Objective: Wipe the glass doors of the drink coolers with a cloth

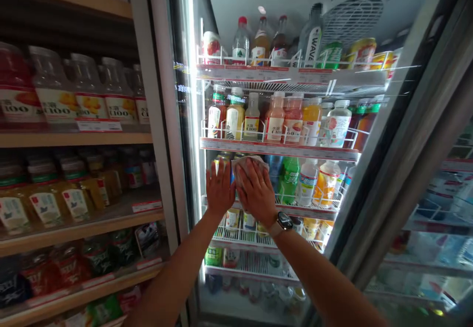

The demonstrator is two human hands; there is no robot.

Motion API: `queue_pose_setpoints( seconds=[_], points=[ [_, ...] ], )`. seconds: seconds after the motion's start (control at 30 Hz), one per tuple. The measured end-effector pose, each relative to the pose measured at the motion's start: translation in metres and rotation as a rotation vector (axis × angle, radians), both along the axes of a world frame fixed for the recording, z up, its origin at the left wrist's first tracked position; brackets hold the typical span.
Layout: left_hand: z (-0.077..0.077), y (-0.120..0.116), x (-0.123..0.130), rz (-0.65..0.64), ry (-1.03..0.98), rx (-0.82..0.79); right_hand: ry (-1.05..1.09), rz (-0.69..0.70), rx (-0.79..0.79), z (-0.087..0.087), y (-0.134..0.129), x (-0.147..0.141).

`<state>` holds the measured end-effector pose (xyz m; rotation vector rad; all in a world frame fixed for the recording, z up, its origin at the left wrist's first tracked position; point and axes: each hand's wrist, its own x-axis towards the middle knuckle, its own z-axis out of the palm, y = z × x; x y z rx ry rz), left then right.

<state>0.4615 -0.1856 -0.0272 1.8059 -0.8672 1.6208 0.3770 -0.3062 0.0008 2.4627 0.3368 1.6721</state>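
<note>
My right hand (255, 189) presses a pale cloth (239, 163) flat against the glass door (236, 297) of a lit drinks fridge. The cloth shows around its fingers, and a watch sits on that wrist. To the left, my left hand (220, 186) lies on the glass with its fingers stretched upward and nothing in it. Behind both hands, through the glass, is the middle shelf, with a green bottle (289, 175) and a bottle of orange drink (326, 181) to their right. My hands hide some of the drinks there.
Wooden shelves (74, 140) with rows of bottled drinks stand on the left. The fridge has several wire shelves of bottles and cans, and a round fan grille (354, 19) at the top. A dark door frame (391, 149) slants down the right side, beside another glass-fronted section.
</note>
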Motion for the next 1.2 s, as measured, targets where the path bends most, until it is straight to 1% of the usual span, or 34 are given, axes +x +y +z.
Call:
queue_pose_setpoints(
  seconds=[0.07,0.1,0.13,0.17,0.2,0.33,0.37,0.4,0.43,0.47,0.5,0.53,0.57,0.6,0.67,0.7,0.73,0.77,0.8,0.83,0.87,0.9,0.97,1.03,1.07,1.1,1.13,1.17,1.2],
  points=[
    [-0.002,0.001,0.007,0.063,0.009,0.029,-0.047,-0.001,-0.025,0.003,-0.003,0.008],
    [-0.004,0.001,0.008,0.076,0.013,0.037,-0.061,0.0,-0.035,-0.002,-0.006,0.01],
    [-0.005,0.001,0.008,0.081,0.014,0.041,-0.067,0.001,-0.044,-0.011,-0.01,0.011],
    [-0.006,0.001,0.008,0.08,0.012,0.045,-0.064,0.002,-0.054,-0.025,-0.015,0.009],
    [-0.008,0.001,0.007,0.078,0.008,0.049,-0.053,0.003,-0.068,-0.043,-0.02,0.006],
    [-0.009,0.002,0.006,0.065,-0.019,0.067,0.007,0.031,-0.126,-0.133,-0.04,-0.015],
    [-0.01,0.002,0.006,0.064,-0.024,0.066,0.02,0.038,-0.14,-0.149,-0.044,-0.02],
    [-0.01,0.002,0.006,0.064,-0.027,0.066,0.033,0.043,-0.157,-0.158,-0.049,-0.024],
    [-0.01,0.001,0.005,0.066,-0.026,0.065,0.046,0.044,-0.179,-0.16,-0.052,-0.027],
    [-0.01,0.001,0.005,0.068,-0.019,0.065,0.057,0.044,-0.204,-0.153,-0.054,-0.028],
    [-0.011,0.0,0.004,0.07,-0.007,0.065,0.061,0.044,-0.227,-0.138,-0.056,-0.027],
    [-0.011,0.0,0.003,0.07,0.004,0.068,0.056,0.041,-0.239,-0.116,-0.056,-0.026],
    [-0.011,0.0,0.002,0.07,0.013,0.073,0.037,0.037,-0.235,-0.09,-0.055,-0.023],
    [-0.011,0.0,0.001,0.072,0.021,0.078,0.022,0.027,-0.212,-0.061,-0.054,-0.02],
    [-0.012,0.001,-0.001,0.079,0.041,0.094,-0.056,-0.011,-0.113,-0.004,-0.05,-0.012],
    [-0.012,0.001,-0.001,0.083,0.053,0.101,-0.087,-0.014,-0.088,0.019,-0.048,-0.008],
    [-0.012,0.001,-0.002,0.089,0.067,0.107,-0.112,-0.017,-0.063,0.036,-0.046,-0.004],
    [-0.013,0.001,-0.002,0.098,0.081,0.11,-0.129,-0.018,-0.047,0.046,-0.043,-0.001],
    [-0.013,0.001,-0.002,0.107,0.088,0.112,-0.14,-0.018,-0.037,0.049,-0.04,0.002],
    [-0.013,0.0,-0.003,0.117,0.088,0.111,-0.144,-0.019,-0.032,0.044,-0.037,0.004],
    [-0.013,-0.001,-0.003,0.124,0.086,0.111,-0.14,-0.017,-0.036,0.034,-0.034,0.005],
    [-0.014,-0.002,-0.004,0.129,0.085,0.113,-0.129,-0.008,-0.053,0.018,-0.03,0.005],
    [-0.014,-0.001,-0.005,0.131,0.089,0.121,-0.083,0.027,-0.113,-0.022,-0.024,0.003],
    [-0.012,0.008,-0.007,0.121,0.097,0.165,-0.014,0.065,-0.179,-0.061,-0.021,-0.002],
    [-0.01,0.015,-0.006,0.107,0.091,0.211,0.011,0.079,-0.2,-0.077,-0.022,-0.006],
    [-0.008,0.025,-0.005,0.089,0.073,0.269,0.029,0.086,-0.211,-0.089,-0.022,-0.009],
    [-0.005,0.037,-0.003,0.073,0.05,0.327,0.041,0.091,-0.216,-0.096,-0.024,-0.012],
    [-0.003,0.051,0.001,0.068,0.031,0.363,0.048,0.097,-0.221,-0.098,-0.025,-0.015],
    [0.0,0.064,0.007,0.08,0.027,0.363,0.06,0.104,-0.23,-0.095,-0.025,-0.016]
  ],
)
